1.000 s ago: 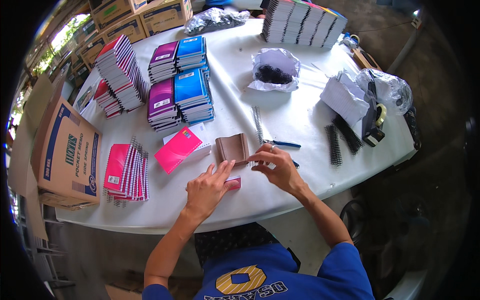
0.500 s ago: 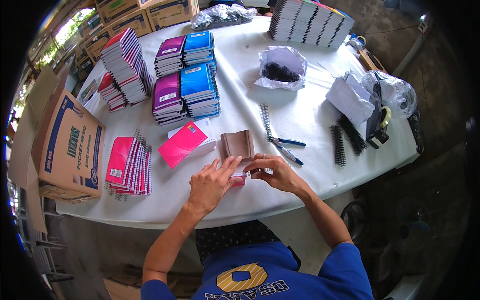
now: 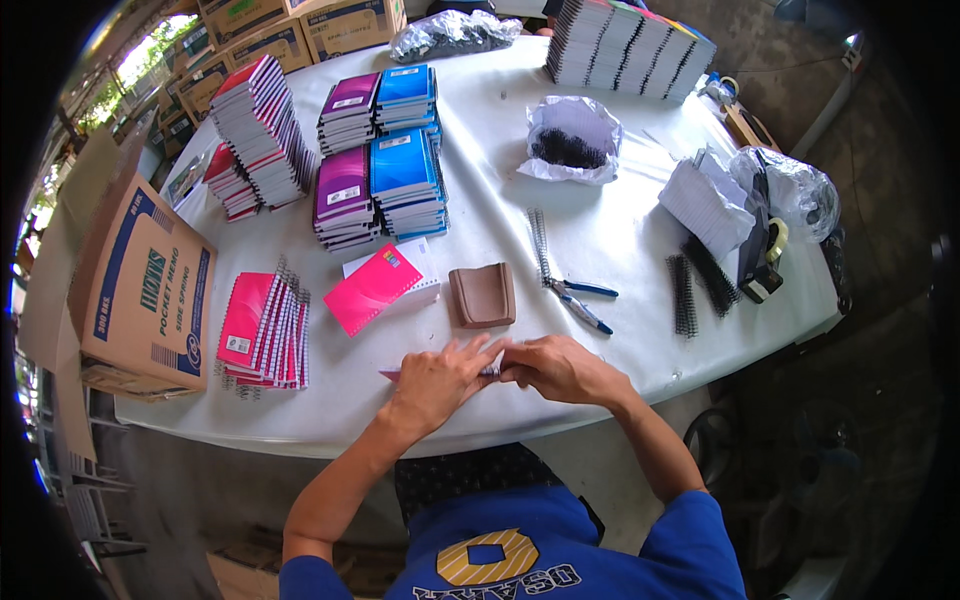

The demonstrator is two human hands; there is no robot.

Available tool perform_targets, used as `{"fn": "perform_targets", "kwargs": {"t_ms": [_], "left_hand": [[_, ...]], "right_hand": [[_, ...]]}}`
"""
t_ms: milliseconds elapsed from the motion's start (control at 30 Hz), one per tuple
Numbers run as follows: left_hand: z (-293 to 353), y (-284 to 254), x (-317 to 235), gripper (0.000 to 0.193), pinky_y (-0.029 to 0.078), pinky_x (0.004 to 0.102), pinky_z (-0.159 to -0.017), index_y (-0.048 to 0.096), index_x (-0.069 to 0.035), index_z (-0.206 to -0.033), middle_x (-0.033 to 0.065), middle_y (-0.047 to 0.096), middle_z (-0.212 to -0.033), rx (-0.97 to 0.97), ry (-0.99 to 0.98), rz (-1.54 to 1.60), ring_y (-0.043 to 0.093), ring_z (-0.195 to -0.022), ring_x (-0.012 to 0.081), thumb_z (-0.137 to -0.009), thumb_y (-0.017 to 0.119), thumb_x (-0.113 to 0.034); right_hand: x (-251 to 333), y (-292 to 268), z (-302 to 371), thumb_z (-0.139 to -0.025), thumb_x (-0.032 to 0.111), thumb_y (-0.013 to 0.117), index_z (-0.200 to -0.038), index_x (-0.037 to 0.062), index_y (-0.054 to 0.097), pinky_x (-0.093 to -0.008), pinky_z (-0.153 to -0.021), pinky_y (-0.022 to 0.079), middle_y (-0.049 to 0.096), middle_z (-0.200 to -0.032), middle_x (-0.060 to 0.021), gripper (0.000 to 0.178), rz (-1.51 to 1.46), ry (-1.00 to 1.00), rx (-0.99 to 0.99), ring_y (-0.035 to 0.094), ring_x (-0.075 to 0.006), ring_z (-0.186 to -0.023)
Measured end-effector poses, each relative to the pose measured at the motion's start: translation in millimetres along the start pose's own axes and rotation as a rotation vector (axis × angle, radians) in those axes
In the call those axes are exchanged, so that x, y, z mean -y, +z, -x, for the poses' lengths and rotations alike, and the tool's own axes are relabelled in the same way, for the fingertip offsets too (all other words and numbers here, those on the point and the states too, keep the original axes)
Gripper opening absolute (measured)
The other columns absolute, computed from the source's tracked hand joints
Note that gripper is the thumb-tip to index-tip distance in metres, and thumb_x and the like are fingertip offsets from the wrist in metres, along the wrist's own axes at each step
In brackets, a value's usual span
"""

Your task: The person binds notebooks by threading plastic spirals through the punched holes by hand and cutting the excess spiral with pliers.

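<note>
One pink-covered paper notepad sits clasped in the left hand; what the curled right hand pinches, I cannot tell; steady, square support seems best

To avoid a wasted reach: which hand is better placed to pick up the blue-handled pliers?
Probably the right hand: it is nearer the blue-handled pliers, across bare tabletop. The left hand is farther off, covering most of a pink notebook.
</note>
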State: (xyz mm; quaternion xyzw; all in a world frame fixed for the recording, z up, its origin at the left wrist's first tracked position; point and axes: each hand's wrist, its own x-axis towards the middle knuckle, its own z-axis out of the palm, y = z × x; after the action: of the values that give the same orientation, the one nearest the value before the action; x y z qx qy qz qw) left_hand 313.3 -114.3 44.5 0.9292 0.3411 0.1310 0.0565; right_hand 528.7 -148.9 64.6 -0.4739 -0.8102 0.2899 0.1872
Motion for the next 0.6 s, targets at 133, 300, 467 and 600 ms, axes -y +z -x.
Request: {"fn": "perform_targets", "kwargs": {"t_ms": [133, 300, 467, 600], "left_hand": [[4, -7, 1, 0.050, 0.057, 0.0391, -0.062, 0.055, -0.030, -0.135, 0.0008, 0.070, -0.114, 0.366, 0.097, 0.007, 0.071, -0.083, 0.0217, -0.091, 0.056, -0.053], [6, -11, 0, 0.077, 0.056, 0.0402, -0.069, 0.040, -0.026, -0.148, 0.0088, 0.069, -0.108, 0.073, 0.027, 0.091, 0.069, -0.089, 0.0264, -0.080, 0.067, -0.052], [17, 3, 26, 0.095, 0.055, 0.0396, -0.070, 0.034, -0.021, -0.152, 0.0147, 0.068, -0.105, -0.192, -0.052, -0.004, 0.068, -0.088, 0.0302, -0.072, 0.075, -0.050], [15, 5, 31, 0.097, 0.055, 0.0376, -0.067, 0.035, -0.017, -0.151, 0.0126, 0.068, -0.106, -0.147, -0.047, -0.066, 0.068, -0.086, 0.0280, -0.070, 0.079, -0.044]], "right_hand": [[-36, -28, -29, -0.083, 0.013, 0.071, -0.108, 0.0081, 0.065, -0.0401, -0.090, 0.049, 0.061, -0.123, -0.0144, 0.027, 0.190, 0.053, 0.002, 0.061, -0.0265, -0.109], [-70, -23, -76, -0.077, 0.030, 0.078, -0.117, 0.0152, 0.064, -0.0429, -0.095, 0.047, 0.060, -0.119, -0.0141, 0.044, 0.425, -0.195, -0.059, 0.059, -0.0320, -0.110], [-69, -63, -49, -0.087, 0.049, 0.067, -0.125, 0.0138, 0.065, -0.0376, -0.097, 0.046, 0.068, -0.117, -0.0127, 0.052, -0.470, -0.060, 0.434, 0.062, -0.0262, -0.109], [-61, -44, -45, -0.084, 0.059, 0.063, -0.130, 0.0107, 0.063, -0.0420, -0.102, 0.043, 0.065, -0.123, -0.0139, 0.066, -0.384, 0.055, 0.411, 0.059, -0.0296, -0.116]]}}
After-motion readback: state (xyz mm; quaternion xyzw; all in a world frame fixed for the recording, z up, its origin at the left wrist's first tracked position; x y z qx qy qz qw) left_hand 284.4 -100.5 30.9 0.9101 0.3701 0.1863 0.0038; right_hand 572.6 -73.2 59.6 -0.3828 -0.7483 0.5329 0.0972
